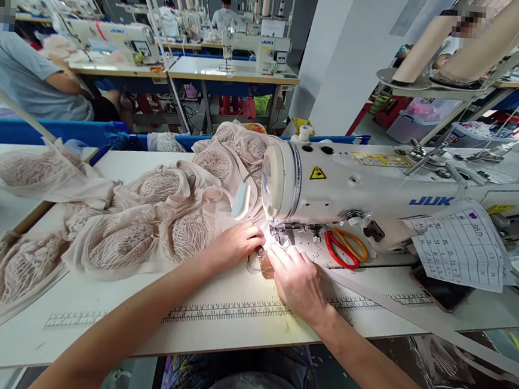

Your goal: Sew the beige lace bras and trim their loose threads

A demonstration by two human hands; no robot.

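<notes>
A white sewing machine (332, 182) reaches in from the right, its lamp lighting the needle area. Close to the left of the needle, my left hand (236, 242) has its fingers curled down on the beige fabric of a lace bra (193, 234). My right hand (296, 279) is just in front of the presser foot (283, 235), fingers pressed together on a pale elastic band (381, 301) that trails off to the right. The fingertips hide the exact spot where band and fabric meet. More beige lace bras (123, 241) lie joined in a heap on the left.
Red-and-orange-handled scissors (342, 249) lie beside the machine's bed. A paper sheet with handwriting (462, 246) hangs over a dark phone (443, 288). Printed ruler marks (232, 309) run along the table front. Thread cones (426, 49) stand at upper right; a seated co-worker (30, 74) is at left.
</notes>
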